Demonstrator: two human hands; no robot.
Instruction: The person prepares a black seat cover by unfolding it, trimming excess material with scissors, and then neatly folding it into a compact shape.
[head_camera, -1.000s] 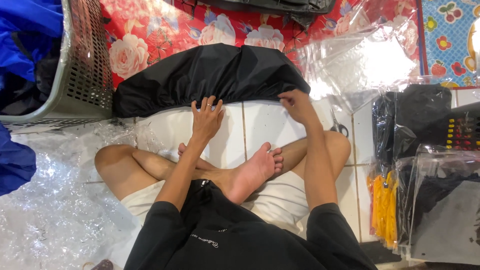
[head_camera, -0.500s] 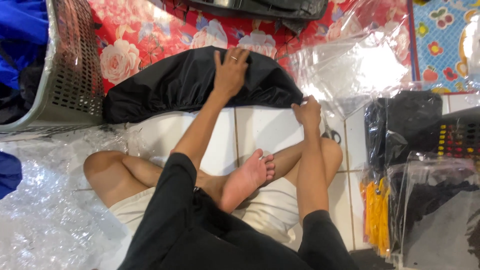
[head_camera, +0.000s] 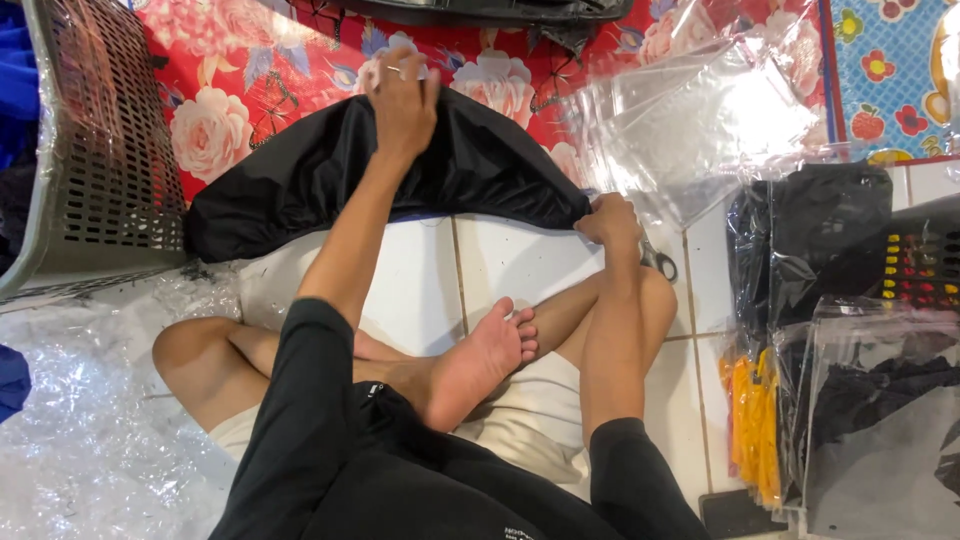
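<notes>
A black garment (head_camera: 300, 180) lies spread on the floor in front of my crossed legs, partly on a red floral mat (head_camera: 230, 110) and partly on white tiles (head_camera: 510, 260). My left hand (head_camera: 403, 100), with a ring on it, reaches far out and grips the garment's far edge. My right hand (head_camera: 610, 222) pinches the garment's near right corner against the tiles. Scissors (head_camera: 658, 262) lie just beside my right hand, half hidden by my forearm.
A grey plastic basket (head_camera: 90, 180) stands at the left. Crumpled clear plastic (head_camera: 80, 430) covers the floor at lower left. A stack of clear bags (head_camera: 700, 120) lies at upper right. Bagged black items (head_camera: 870, 400) and yellow pieces (head_camera: 750, 420) are piled at right.
My left hand has moved from the garment's near edge across it to its far edge. My right hand stayed at the near right corner.
</notes>
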